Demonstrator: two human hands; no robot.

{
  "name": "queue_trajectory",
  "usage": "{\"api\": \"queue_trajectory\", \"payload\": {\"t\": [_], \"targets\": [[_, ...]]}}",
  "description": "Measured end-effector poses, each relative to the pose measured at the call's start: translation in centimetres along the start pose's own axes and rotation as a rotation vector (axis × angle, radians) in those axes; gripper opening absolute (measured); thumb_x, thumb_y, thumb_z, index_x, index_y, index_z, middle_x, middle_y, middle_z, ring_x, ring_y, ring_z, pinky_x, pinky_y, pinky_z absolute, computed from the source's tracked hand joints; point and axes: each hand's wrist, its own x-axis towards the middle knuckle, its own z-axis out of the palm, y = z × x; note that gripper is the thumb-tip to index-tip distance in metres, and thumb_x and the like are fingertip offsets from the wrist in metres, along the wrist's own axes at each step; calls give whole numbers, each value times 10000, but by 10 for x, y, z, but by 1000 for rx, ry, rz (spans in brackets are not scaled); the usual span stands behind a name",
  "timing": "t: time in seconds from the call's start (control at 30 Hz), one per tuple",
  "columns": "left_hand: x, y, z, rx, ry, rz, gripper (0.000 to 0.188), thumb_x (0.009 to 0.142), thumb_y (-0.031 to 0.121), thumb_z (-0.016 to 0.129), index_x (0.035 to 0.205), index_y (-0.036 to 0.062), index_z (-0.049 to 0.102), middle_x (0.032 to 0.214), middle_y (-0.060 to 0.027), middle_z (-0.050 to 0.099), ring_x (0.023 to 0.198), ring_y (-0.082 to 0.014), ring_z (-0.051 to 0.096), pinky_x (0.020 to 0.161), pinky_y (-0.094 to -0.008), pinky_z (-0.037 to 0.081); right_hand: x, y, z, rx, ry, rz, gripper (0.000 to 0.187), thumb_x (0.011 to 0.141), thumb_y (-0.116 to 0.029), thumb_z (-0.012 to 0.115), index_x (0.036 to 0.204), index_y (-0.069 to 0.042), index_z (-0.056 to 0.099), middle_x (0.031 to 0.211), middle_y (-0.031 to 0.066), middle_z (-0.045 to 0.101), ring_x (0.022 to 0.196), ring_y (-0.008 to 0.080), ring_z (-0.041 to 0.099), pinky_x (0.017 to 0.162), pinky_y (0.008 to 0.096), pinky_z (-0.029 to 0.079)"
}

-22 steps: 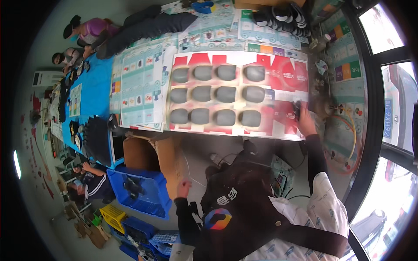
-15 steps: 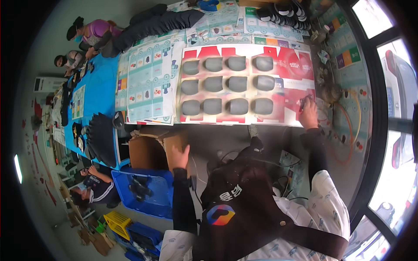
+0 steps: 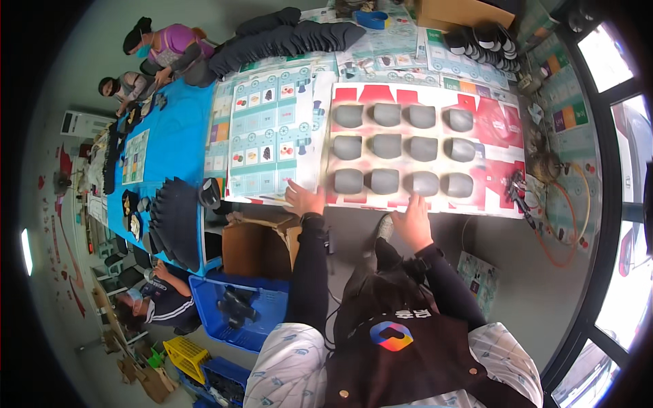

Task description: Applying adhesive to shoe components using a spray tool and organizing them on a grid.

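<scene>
Got a blue crate (image 3: 272, 309) down at 7 o'clock, yellow crate (image 3: 185, 358) near it, and a coworker (image 3: 166, 306) at 8. Blue table's (image 3: 178, 129) at 10, carton (image 3: 456, 15) at 1, bright window (image 3: 604, 58) at 2.

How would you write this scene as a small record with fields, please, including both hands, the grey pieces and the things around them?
Left hand: open, nothing seen in it, by the printed sheets' front edge
Right hand: open, nothing seen in it, at the board's front edge; contact unclear
Grey pieces: twelve, three rows of four
Board: red and white, under the pieces
Spray gun: at the board's right end, unheld
Blue crate: dark items inside
Other people: three, toward the left
</scene>
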Motion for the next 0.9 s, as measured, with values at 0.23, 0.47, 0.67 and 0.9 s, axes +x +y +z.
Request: {"api": "queue_trajectory", "payload": {"t": [0.23,0.47,0.67,0.9], "targets": [[55,-34,5,214,-137,267,996,876,587,685,1634,113,247,1689,-210,218,1544,-469,214,1181,-738,183,14,-7,59,4,24,76,775,810,-160,778,1422,92,375,1282,294,496,1225,481,491,1070,514,432],[68,-76,3,277,-234,312,1044,878,650,663,1608,26,255,1659,-251,250,1517,-481,272,1179,-736,201,64,-56,78,-276,13,113,1030,816,-410,779,1470,203,272,1337,294,475,1204,411,482,1094,491,405],[6,46,-14,-26,-80,363,1207,773,727,722,1560,-66,268,1443,-301,481,1316,-443,506,1168,-623,314,85,-64,96,-419,50,363,1136,768,-497,805,1522,155,259,1388,296,440,1254,403,481,1071,459,445],[-31,71,-6,126,-237,246,1272,763,713,740,1592,-67,172,1374,-279,488,1340,-448,489,1183,-677,251,98,-67,106,-477,11,526,1261,708,-567,837,1540,166,238,1313,257,494,1128,348,534,965,411,487]]}}
